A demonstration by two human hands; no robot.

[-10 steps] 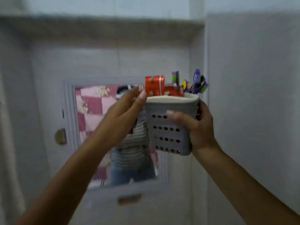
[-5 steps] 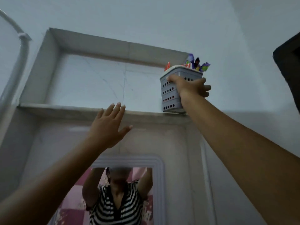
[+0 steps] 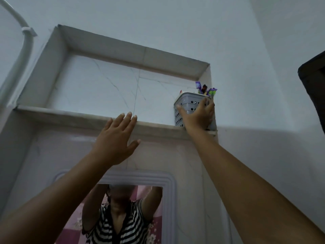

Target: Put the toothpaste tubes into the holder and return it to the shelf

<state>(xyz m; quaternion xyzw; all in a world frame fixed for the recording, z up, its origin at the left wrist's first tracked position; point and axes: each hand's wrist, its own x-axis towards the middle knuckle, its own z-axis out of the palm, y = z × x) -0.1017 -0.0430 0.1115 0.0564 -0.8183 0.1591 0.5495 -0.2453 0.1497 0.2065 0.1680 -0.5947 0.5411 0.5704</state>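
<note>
The grey perforated holder stands upright on the high shelf, in the right corner of the wall recess. Purple and green toothbrush heads stick out of its top; a small red-and-white tip of a toothpaste tube shows at its left rim. My right hand is wrapped around the holder's front, thumb on the left side and fingers on the right. My left hand is raised with fingers spread, holding nothing, its fingertips at the shelf's front edge.
A framed mirror below the shelf reflects a person in a striped shirt with both arms raised. A white pipe curves down at the upper left. A dark object juts in at the right edge.
The holder has gone from chest height up onto the shelf and now sits deeper in the right corner. My left hand let go of it and rose, open, to the shelf edge.
</note>
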